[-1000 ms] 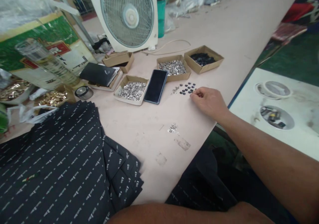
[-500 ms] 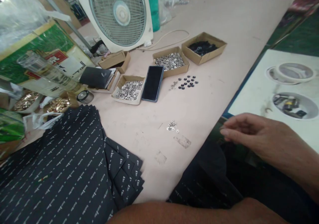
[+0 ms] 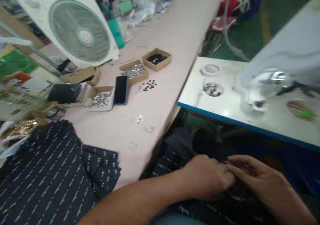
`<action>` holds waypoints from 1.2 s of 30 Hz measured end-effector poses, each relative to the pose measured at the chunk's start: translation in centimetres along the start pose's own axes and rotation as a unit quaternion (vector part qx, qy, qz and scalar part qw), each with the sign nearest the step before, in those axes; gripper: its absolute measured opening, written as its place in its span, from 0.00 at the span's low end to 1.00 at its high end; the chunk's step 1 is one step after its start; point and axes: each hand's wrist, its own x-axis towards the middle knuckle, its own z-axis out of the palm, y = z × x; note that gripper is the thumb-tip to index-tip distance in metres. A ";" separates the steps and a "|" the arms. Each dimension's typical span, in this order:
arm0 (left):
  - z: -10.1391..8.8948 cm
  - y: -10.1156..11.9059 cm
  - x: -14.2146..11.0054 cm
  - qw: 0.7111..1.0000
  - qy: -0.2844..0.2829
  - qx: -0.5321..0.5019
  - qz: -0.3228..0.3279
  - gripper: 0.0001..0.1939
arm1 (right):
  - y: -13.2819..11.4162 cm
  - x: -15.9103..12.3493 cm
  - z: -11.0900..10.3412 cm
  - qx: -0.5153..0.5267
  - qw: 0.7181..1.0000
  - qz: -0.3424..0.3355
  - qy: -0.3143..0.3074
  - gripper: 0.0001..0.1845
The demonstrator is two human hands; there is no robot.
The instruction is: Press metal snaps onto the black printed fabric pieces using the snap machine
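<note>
I watch through the head camera, and both hands are low, in front of the body, beside the edge of the pink table [image 3: 166, 88]. The left hand [image 3: 210, 178] is curled, with its knuckles upward; its fingertips are hidden, so I cannot tell if it is closed on something. The right hand [image 3: 262, 181] meets it from the other side, the thumb and fingers reaching narrow toward the left fingers; what is between them is too blurred for me to tell. The dark printed cloth [image 3: 170, 158] lies beneath and around the hands, beside the table edge. On the table, at the left, there is a dark fabric stack [image 3: 50, 171] with a similar white print. A few small silver pieces [image 3: 140, 119] lie on the table, and farther away a group of black round pieces [image 3: 149, 85], loosely spread. Behind these stand the box of silver parts [image 3: 139, 80] and, next to it, the box of black parts [image 3: 162, 64]. The phone [image 3: 121, 90] lies near another silver-filled box [image 3: 100, 108]. To the right I see the white worktop [image 3: 190, 85], blue along its edge, and a pale machine [image 3: 282, 48] above it.
</note>
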 end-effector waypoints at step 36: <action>-3.0 8.0 -4.0 0.974 0.217 0.052 0.019 0.06 | -1.4 -10.8 -1.3 0.096 0.974 -0.186 0.086 0.11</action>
